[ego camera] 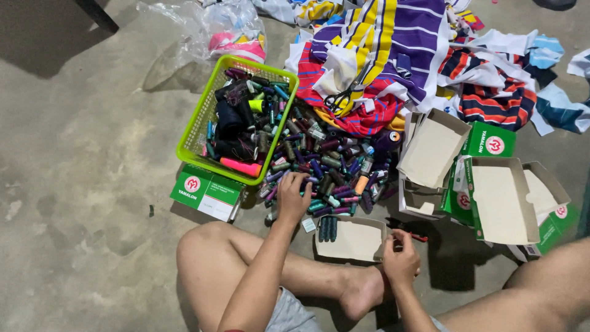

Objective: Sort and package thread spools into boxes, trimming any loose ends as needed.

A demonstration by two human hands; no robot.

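I sit on a concrete floor with my legs folded. My left hand [293, 195] reaches into a heap of small thread spools [332, 167] in many colours, fingers curled down among them; whether it grips one is hidden. My right hand [401, 258] rests at the right edge of a small open cardboard box [353, 240]. That box holds two or three dark spools [329, 229] at its left end.
A lime green plastic basket [198, 123] full of spools stands at the left, leaning on a closed green and white box [208, 193]. Several empty open boxes [501, 200] lie at the right. Striped fabric scraps [393, 55] with scissors [341, 98] lie behind, beside a plastic bag [215, 27].
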